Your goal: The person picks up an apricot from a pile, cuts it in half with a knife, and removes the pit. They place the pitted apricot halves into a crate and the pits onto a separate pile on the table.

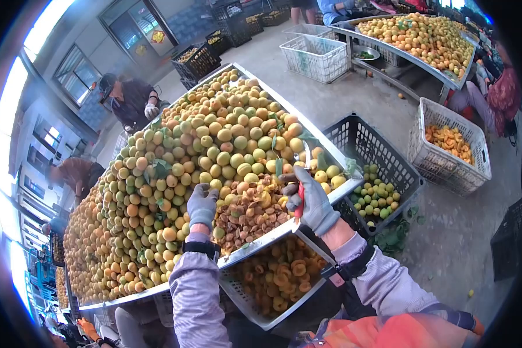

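A wide table with a pale metal rim [267, 238] bears a large heap of yellow-green apricots [180, 151]. My left hand [202, 206], in a grey glove, is at the heap's near edge with fingers bent; what they hold, if anything, is hidden. My right hand [314, 200], also gloved, is closed around a red-handled tool [299, 200] above the near right side. Between the hands lies a pile of brown pits [249, 217]. Below the rim, a crate [272, 322] holds halved orange apricots [284, 275].
A black crate [403, 153] with green apricots stands right of the table. Farther right is a white crate [446, 174] of apricot halves. Empty white crates [316, 61] and another fruit-laden table [354, 32] stand behind. Co-workers [130, 104] sit left and far right.
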Tool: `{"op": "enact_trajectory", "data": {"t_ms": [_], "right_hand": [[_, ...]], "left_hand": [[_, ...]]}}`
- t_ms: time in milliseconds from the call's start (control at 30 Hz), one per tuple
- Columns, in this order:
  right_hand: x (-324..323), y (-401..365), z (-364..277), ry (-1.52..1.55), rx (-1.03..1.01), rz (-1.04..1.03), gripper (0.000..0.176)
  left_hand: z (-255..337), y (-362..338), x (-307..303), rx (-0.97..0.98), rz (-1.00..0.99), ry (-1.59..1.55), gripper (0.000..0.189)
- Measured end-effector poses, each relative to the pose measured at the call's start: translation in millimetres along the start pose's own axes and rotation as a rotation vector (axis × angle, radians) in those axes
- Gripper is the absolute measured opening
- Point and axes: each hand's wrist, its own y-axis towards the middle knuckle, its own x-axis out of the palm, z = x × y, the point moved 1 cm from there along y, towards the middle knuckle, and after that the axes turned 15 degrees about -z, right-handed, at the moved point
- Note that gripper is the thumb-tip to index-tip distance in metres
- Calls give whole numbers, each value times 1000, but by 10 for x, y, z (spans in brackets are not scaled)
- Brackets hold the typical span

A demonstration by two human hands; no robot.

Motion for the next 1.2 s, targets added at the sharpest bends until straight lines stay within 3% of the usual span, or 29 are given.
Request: {"op": "enact_trajectory", "data": {"t_ms": [67,300,567,667,767,867,967,1000,1100,1200], "right_hand": [[-14,-3,-2,18,16,-14,41],[25,-54,-13,-4,33,-17,44],[52,-64,71,-15,68,-33,42],[51,-74,101,-46,92,-55,46],[118,-119,117,-60,89,-36,45],[113,-110,183,-86,105,-58,44],[114,-119,224,-92,118,-68,43],[98,-112,231,-76,126,-80,43],[94,-111,229,-98,130,-76,43],[108,-137,232,-97,137,-66,44]], "left_hand": [[142,20,17,-119,11,238,41],[407,142,53,-210,-50,515,46],[246,165,63,-158,-45,466,43],[167,159,6,-133,-103,261,40],[273,84,-70,-146,30,363,36],[291,172,-123,54,198,391,37],[289,369,-58,86,119,340,42],[401,355,-54,-10,38,404,48],[557,354,47,-120,39,638,46],[551,416,117,-133,33,616,49]]}}
